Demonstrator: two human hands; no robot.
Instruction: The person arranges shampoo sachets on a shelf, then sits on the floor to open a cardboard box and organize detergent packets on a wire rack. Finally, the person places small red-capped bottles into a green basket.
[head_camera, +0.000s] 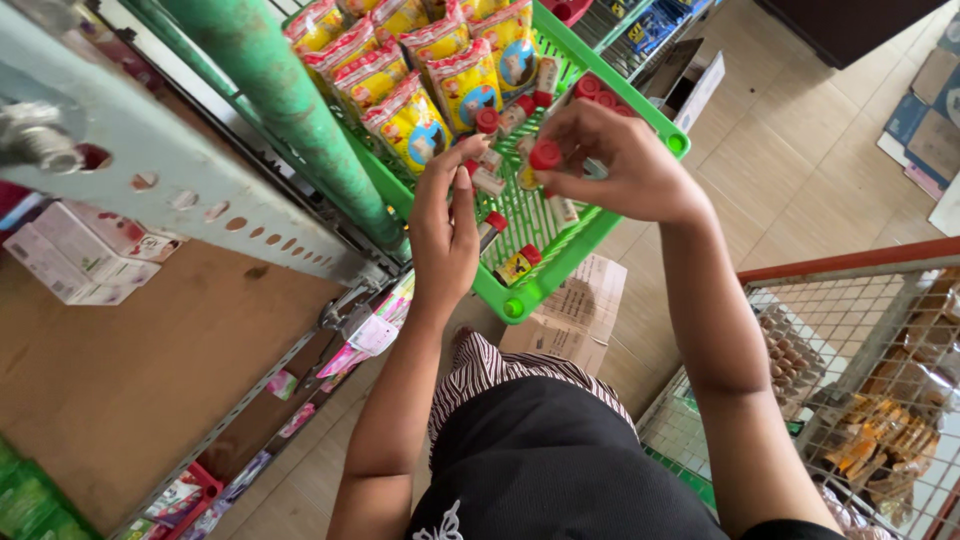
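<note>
1. In a shop aisle, over a green plastic basket (560, 262) propped against a metal shelf frame (200, 190), a person sorts small red-capped bottles (517, 265).
2. The right hand (610, 165) is closed around several of the bottles, one red cap (546, 155) showing between its fingertips.
3. The left hand (445, 225) is loosely open, fingers pinching at a bottle near the basket's middle; whether it grips firmly cannot be told.
4. Yellow snack packets (440, 70) fill the basket's far end.
5. The step appears to be gathering bottles; the next move calls for a careful grip, as the right hand looks full.
</note>
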